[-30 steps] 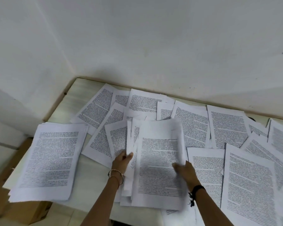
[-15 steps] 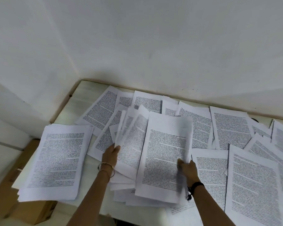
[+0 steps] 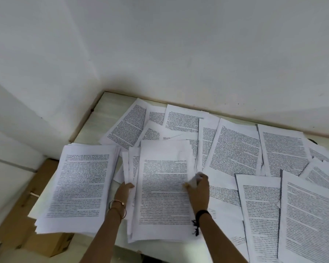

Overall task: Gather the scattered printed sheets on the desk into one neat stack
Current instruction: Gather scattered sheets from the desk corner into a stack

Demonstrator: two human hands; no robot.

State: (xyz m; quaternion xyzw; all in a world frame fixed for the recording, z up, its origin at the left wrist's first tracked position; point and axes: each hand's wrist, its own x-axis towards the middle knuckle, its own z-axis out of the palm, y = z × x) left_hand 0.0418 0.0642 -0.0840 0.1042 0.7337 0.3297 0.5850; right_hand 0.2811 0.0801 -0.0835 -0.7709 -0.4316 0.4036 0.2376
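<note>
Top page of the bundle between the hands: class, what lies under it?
Under the top page, edges of several more sheets fan out on the left, held by the left hand. Their middles and the desk beneath are covered.

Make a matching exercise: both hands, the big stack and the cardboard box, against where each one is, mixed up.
1 left hand
2 right hand
3 big stack
4 cardboard box

A below the desk's left edge
B at the bundle's right edge
C at the bundle's left edge
D on the desk, left of both hands

Pairs: 1-C, 2-B, 3-D, 4-A
</note>
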